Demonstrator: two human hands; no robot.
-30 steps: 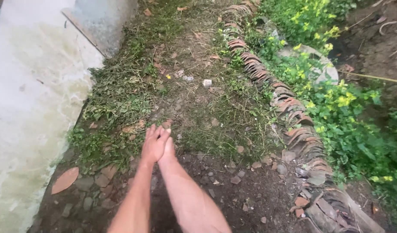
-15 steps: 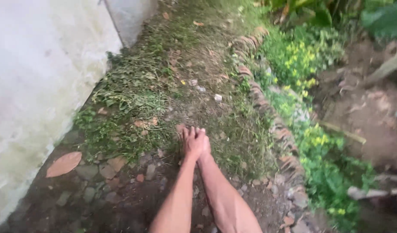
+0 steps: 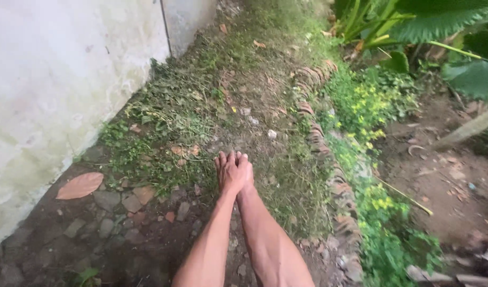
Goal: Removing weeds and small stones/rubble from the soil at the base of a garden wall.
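Note:
Both my arms stretch straight forward over the ground, with the hands pressed flat against each other. My left hand (image 3: 228, 172) lies against my right hand (image 3: 246, 171), fingers extended and pointing ahead. Neither hand holds anything. They hover above a patch of dirt and grass (image 3: 201, 122) strewn with cut weeds. The palms are hidden between the hands.
A pale stained wall (image 3: 58, 85) runs along the left. Flat stones (image 3: 122, 202) and a dry brown leaf (image 3: 80, 185) lie at its foot. A row of clay edging tiles (image 3: 321, 143) borders low yellow-flowered plants (image 3: 369, 114); bare soil (image 3: 451, 175) and large green leaves (image 3: 440, 26) lie right.
The view has swung left and forward along the path, so the wall fills more of the left. My hands stay pressed together, stretched out ahead.

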